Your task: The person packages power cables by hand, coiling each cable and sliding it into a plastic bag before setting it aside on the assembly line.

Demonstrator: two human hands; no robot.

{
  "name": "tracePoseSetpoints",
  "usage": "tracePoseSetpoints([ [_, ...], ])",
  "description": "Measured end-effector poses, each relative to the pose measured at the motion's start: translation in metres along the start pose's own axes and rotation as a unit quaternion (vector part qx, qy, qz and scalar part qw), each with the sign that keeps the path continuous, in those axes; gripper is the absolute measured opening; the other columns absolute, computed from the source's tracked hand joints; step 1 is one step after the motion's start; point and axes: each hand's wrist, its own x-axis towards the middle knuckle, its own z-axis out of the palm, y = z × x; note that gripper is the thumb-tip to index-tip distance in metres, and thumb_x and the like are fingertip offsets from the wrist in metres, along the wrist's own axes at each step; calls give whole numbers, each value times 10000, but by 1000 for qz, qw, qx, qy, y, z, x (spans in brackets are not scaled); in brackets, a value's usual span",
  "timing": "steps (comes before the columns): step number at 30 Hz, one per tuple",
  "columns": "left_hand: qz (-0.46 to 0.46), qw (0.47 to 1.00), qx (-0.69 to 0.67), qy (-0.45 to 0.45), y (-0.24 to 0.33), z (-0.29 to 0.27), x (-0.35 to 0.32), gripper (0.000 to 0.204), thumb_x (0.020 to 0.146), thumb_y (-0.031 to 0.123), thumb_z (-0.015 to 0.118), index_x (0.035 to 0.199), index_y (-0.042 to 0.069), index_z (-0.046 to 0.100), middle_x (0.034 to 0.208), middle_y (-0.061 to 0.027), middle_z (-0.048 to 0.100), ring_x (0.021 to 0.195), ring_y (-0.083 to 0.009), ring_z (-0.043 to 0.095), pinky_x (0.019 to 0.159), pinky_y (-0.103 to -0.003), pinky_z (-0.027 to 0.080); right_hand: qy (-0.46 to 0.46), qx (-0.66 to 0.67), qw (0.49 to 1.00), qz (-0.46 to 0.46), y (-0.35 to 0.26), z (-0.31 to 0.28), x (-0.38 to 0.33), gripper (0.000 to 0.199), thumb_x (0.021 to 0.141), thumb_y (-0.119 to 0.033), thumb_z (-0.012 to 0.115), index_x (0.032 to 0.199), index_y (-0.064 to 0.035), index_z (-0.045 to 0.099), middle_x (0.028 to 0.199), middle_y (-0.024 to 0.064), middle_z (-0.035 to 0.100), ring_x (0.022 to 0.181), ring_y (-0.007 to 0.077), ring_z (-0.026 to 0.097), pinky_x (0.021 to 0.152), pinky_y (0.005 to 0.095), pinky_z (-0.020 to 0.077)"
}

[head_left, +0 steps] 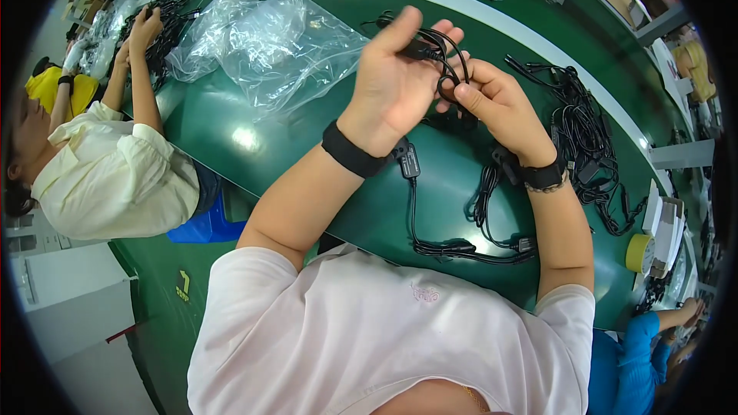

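Note:
A black cable (464,65) is bent into loops between my two hands, above the green table. Across the palm side of my left hand (388,84) runs part of the coil, with the thumb raised and the fingers curled behind it. My right hand (500,104) pinches the loops between thumb and fingers. Below the hands, a black cable with a small inline box (410,161) lies on the table near my left wrist. A bundled black cable (482,198) rests beneath my right forearm.
A large clear plastic bag (269,42) spreads over the green table (231,138) to the left. Many tangled black cables (580,119) are heaped at right, with a yellow tape roll (639,253) nearby. Co-workers sit at left (108,177) and lower right (638,353).

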Motion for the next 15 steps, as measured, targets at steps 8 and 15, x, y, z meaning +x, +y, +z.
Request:
tracePoseSetpoints([
  [8, 9, 997, -76, -7, 15, -5, 7, 86, 854, 110, 526, 924, 66, 503, 779, -70, 541, 667, -183, 513, 710, -349, 448, 131, -603, 725, -307, 7, -8, 6, 270, 789, -146, 635, 1004, -12, 542, 892, 59, 589, 757, 100, 558, 700, 234, 446],
  [15, 55, 992, -34, -106, 23, -4, -4, 151, 765, 55, 542, 900, 122, 538, 728, -74, 553, 630, -191, 499, 673, -345, 421, 65, 29, 982, 173, 0, -4, -1, 414, 880, -377, 501, 970, 27, 504, 806, 157, 613, 673, 203, 619, 568, 274, 509],
])
